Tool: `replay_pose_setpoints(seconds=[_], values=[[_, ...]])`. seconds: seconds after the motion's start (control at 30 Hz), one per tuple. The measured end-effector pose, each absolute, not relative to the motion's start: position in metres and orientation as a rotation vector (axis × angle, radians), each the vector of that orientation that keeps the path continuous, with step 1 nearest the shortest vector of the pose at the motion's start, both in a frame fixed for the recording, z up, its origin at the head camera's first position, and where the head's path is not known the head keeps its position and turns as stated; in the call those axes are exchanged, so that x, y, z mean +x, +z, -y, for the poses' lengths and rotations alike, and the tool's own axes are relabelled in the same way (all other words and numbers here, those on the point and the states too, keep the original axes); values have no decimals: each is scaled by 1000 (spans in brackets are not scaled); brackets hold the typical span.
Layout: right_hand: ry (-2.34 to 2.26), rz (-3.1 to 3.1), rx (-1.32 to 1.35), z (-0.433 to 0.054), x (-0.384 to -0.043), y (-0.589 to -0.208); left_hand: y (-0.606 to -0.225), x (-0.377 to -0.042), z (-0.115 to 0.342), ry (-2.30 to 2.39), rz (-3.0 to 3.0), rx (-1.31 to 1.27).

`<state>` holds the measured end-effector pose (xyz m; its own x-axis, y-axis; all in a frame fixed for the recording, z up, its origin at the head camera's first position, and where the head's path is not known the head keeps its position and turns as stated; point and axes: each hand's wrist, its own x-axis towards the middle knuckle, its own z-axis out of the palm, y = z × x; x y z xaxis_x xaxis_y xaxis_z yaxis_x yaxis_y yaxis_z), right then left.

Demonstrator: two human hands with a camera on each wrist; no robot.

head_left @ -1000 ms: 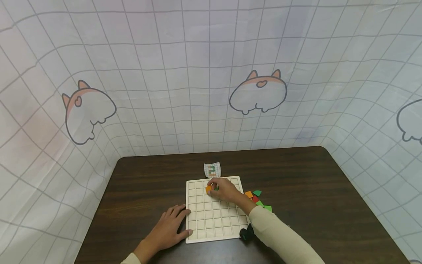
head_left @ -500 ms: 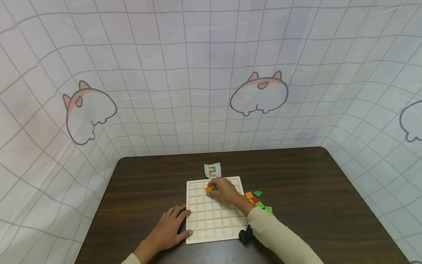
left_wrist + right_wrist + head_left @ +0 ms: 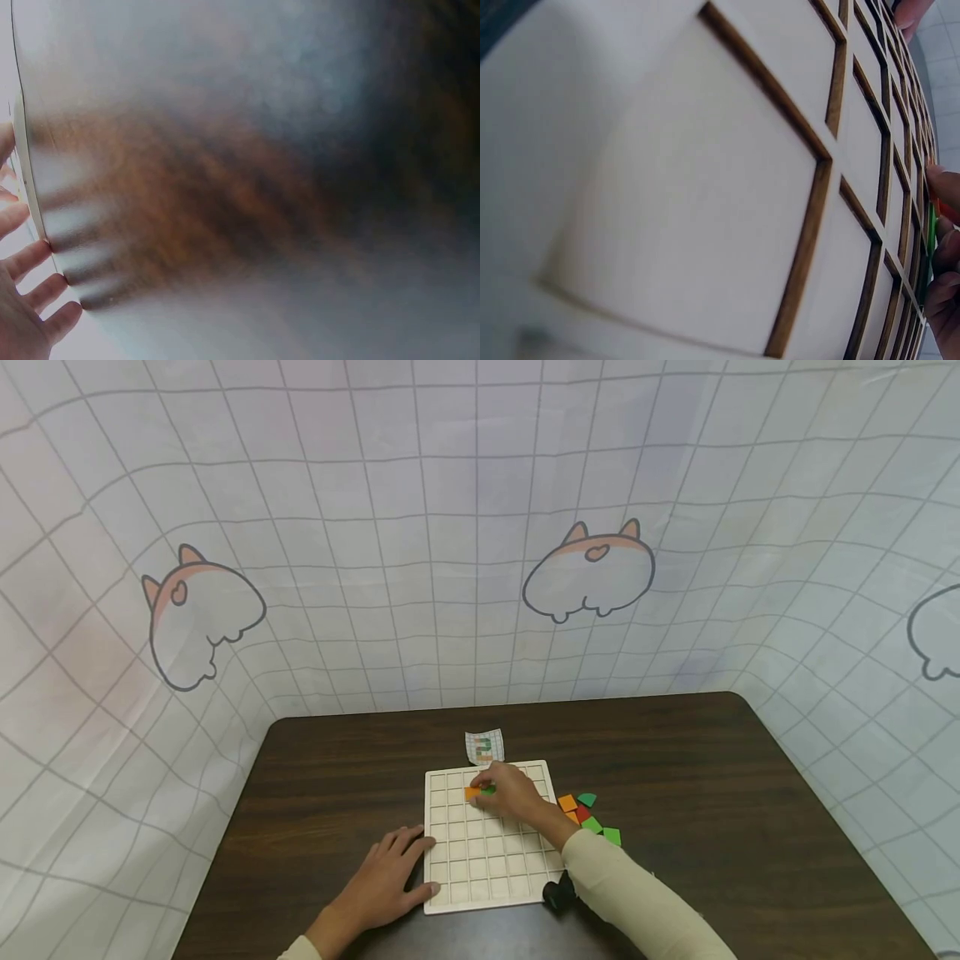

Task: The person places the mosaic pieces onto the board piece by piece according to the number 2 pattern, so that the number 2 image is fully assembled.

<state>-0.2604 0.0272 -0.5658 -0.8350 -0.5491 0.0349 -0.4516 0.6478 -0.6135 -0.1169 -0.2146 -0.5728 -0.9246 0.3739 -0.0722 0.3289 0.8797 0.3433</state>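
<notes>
A pale gridded board [image 3: 480, 868] lies on the dark table. My right hand [image 3: 516, 795] is over its far part, thumb and fingertips pinching an orange square tile [image 3: 472, 793] at the board surface. Just right of that tile a green piece [image 3: 488, 790] shows, partly covered by the fingers. In the right wrist view, the fingers [image 3: 946, 259] appear at the far right edge, beside a green piece [image 3: 931, 229]. My left hand [image 3: 381, 878] lies with spread fingers at the board's left edge, thumb on its near left corner.
Several loose orange, red and green tiles [image 3: 591, 824] lie to the right of the board. A small patterned paper card [image 3: 483, 747] sits behind it. A black object [image 3: 557, 893] is by the near right corner, partly under the right sleeve.
The orange tile has shifted slightly left and now looks flatter on the board, with more of the green piece showing beside it. The left hand has stayed in place.
</notes>
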Motion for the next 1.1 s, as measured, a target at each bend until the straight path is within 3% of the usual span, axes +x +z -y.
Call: replay_pose_setpoints(seconds=[0.7,1.1], values=[[-924,-2686,-763,-23,-262,-567,-574,-115,215,511,-2920,545],[-968,-2664,-890,-35,-258,-560,-573,-117,214,512,-2898,533]])
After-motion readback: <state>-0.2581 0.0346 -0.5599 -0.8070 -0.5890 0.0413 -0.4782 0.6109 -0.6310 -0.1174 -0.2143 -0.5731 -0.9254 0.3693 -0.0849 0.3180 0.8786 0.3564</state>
